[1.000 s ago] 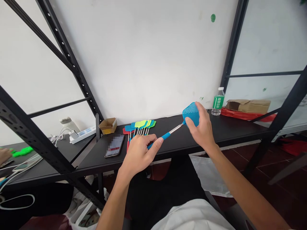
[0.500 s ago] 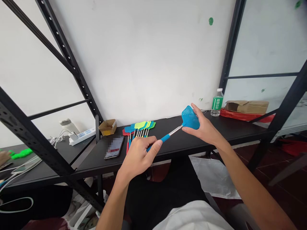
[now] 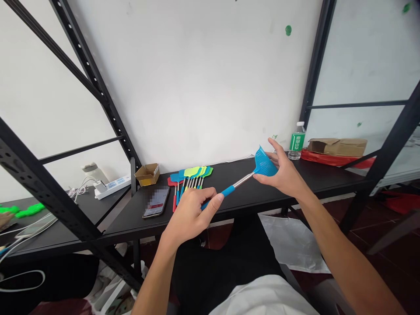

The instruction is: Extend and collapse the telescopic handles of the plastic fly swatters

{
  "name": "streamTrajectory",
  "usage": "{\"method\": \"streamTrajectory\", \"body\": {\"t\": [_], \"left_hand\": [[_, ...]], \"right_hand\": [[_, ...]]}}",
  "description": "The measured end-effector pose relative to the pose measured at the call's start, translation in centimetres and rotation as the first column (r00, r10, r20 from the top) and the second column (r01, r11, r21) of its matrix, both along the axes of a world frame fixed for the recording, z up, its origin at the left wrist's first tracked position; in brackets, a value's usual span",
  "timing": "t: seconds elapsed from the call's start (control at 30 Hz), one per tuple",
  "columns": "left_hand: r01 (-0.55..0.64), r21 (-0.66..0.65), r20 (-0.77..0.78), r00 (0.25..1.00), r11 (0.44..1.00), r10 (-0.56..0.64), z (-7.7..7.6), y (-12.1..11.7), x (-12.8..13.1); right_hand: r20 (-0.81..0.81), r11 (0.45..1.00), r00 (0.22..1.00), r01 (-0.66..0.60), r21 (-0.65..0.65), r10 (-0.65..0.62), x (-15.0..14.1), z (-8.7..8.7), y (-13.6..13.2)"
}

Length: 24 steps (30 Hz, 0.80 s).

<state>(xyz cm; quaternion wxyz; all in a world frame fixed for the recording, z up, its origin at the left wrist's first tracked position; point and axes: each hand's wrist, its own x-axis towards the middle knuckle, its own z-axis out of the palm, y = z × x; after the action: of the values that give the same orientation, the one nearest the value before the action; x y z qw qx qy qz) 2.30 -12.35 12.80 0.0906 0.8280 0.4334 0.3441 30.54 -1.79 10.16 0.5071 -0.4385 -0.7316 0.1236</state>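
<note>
Black flat bench, white wall. Above bench: blue perforated plastic flyswatter, metal shaft towards 2 o'clock. Left hand grips handle, likely steadying; right hand, half-wide, holds the head curled, apparently flexing it. Left hand's 12 o'clock: multicoloured plastic swatters, overlapped, probably saving space.

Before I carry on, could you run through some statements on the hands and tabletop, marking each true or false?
1. The left hand grips the blue perforated plastic fly swatter by its handle. True.
2. The swatter's head lies flat on the black tabletop. False: it is curled and raised, at the right hand.
3. The clear, green-labelled plastic bottle stands upright. True.
4. The dark-edged phone lies right of the row of red, blue and yellow-green swatters. False: it lies left.
5. The small open brown cardboard box sits left of that row. True.
</note>
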Motion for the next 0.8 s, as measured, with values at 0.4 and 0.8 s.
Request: {"method": "streamTrajectory", "body": {"t": [0.4,0.8], "left_hand": [[-0.008,0.012,-0.038,0.999,1.0,0.009,-0.03,-0.04,0.03],[-0.003,-0.007,-0.037,0.999,1.0,0.003,-0.09,0.08,0.04]], "right_hand": [[0.033,0.999,0.999,0.028,0.041,-0.029,0.09,-0.03,-0.22],[0.052,0.999,0.999,0.014,0.036,-0.016,0.39,-0.01,-0.14]]}}
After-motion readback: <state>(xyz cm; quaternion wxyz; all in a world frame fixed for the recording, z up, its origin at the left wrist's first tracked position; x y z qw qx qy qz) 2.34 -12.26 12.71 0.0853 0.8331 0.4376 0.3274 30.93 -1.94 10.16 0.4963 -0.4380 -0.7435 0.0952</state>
